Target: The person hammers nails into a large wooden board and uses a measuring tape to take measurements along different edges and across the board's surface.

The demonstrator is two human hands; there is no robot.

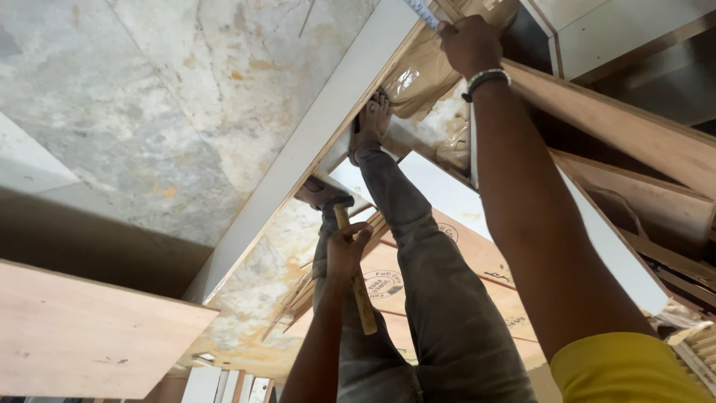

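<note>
A person's left hand (347, 250) grips a wooden-handled hammer (356, 280), handle slanting toward the bottom edge, head up by a white-edged board (298, 149); the right hand (468, 43) clasps a plywood board's (611, 123) end.

stained stone floor (149, 97), stacked plywood sheets (82, 336)

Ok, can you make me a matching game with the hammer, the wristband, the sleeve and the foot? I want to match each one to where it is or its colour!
Things:
1. hammer
2. beaded wristband
3. sleeve
4. bare foot

Places and colours:
A. yellow
B. held in the left hand
C. pressed on the white-edged board
D. by the right hand, which grips a wooden plank

Pairs: 1-B, 2-D, 3-A, 4-C
</note>
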